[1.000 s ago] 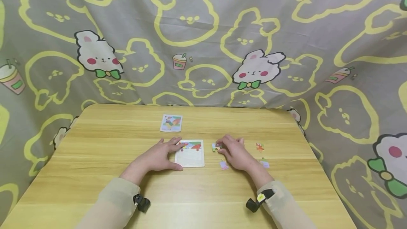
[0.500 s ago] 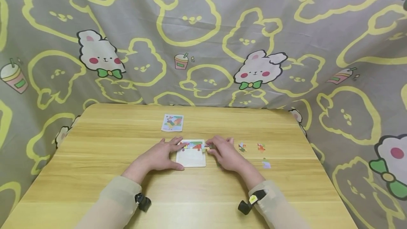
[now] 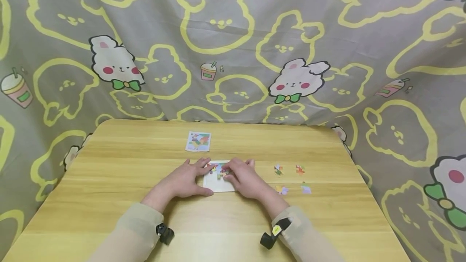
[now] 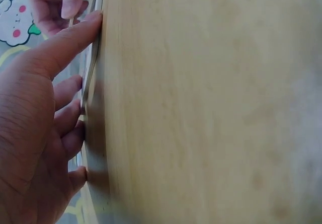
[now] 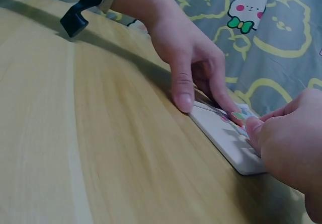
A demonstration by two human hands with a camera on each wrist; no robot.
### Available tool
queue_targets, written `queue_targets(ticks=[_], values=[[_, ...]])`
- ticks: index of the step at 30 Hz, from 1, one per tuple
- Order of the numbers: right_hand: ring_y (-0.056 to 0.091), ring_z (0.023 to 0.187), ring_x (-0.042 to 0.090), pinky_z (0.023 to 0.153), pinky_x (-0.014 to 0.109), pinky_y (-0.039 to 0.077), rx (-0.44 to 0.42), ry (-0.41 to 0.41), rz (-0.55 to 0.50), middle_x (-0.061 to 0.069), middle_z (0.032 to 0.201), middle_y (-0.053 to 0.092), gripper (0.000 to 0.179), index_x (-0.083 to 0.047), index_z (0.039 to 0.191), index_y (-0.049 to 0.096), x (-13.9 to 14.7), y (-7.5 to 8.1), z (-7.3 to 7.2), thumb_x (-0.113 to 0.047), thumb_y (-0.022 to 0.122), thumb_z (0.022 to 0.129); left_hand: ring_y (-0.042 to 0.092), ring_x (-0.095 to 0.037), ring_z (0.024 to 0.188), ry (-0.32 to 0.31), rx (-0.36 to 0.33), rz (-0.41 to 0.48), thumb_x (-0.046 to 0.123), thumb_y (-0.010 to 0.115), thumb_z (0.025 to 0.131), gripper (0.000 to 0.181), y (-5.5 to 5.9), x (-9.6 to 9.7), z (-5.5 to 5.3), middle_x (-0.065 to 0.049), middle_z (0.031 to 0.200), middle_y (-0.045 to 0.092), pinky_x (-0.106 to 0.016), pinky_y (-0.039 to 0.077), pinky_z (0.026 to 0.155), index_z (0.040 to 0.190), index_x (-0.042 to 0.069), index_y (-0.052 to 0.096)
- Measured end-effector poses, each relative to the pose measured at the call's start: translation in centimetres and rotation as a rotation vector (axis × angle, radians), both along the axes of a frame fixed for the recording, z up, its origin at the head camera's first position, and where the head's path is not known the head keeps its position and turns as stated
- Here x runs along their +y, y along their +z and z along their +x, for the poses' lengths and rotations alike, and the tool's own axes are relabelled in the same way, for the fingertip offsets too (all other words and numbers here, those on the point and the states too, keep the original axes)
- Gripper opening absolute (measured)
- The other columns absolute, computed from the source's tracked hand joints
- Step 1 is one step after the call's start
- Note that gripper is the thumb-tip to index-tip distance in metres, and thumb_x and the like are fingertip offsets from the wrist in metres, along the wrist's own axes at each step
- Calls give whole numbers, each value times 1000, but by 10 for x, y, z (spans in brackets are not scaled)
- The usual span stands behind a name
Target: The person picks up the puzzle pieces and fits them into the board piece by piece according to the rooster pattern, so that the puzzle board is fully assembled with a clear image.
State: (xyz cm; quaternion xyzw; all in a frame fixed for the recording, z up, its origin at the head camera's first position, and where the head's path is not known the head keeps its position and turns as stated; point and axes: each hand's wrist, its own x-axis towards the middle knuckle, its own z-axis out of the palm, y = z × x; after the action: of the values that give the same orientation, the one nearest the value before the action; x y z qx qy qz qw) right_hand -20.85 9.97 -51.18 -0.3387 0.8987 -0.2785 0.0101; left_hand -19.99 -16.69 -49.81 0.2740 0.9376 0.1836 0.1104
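A white puzzle tray [image 3: 212,184] lies on the table, with colourful joined pieces along its far side. My left hand [image 3: 180,179] rests at its left edge, fingers spread and thumb at the near corner. In the right wrist view, the left thumb [image 5: 182,90] touches the tray's corner. Over the tray, my right hand [image 3: 245,179] pinches a jigsaw piece [image 3: 220,176] between thumb and fingers. That hand hides the tray's right part. The right thumb [image 5: 254,128] shows close above the tray in the right wrist view.
Loose jigsaw pieces lie right of the tray: a dark multicoloured one [image 3: 278,169], a red one [image 3: 300,170], a lilac one [image 3: 306,188] and another [image 3: 282,190] by the right wrist. A picture card [image 3: 198,141] lies behind the tray. A patterned curtain [image 3: 233,51] borders the table.
My right hand has carried the jigsaw piece leftward from the tabletop to over the tray. A loose piece near the right wrist has come into sight. The left hand has stayed at the tray.
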Motion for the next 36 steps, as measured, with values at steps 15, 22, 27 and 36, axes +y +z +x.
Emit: queue_targets(ticks=[15,22,27,36], values=[[61,109,15,100,50,29,71,-10,84,-5,115,64,32,-15,132,70,-27,-2,1,-32,67,105,25,-29,158,11,-4,14,73,73,86,98,1,-2,2,-6,171,30,-63,11,126,163,20,43],[62,108,17,100,53,30,122,-22,118,-5,115,64,31,-18,131,73,-32,-5,2,-35,64,107,26,-30,158,15,0,27,72,74,86,99,0,-1,2,-7,171,31,-64,11,125,163,19,44],[60,106,15,100,53,30,133,-26,113,-5,113,63,36,-18,136,73,-32,-6,3,-37,65,106,25,-30,158,12,-3,27,72,74,86,100,0,0,2,-7,171,30,-65,10,125,164,18,43],[59,103,14,98,55,31,142,-24,89,-5,112,62,38,-16,137,73,-30,-8,3,-36,67,106,26,-33,157,-57,34,33,65,71,93,91,2,-6,6,-9,171,29,-68,16,123,163,13,44]])
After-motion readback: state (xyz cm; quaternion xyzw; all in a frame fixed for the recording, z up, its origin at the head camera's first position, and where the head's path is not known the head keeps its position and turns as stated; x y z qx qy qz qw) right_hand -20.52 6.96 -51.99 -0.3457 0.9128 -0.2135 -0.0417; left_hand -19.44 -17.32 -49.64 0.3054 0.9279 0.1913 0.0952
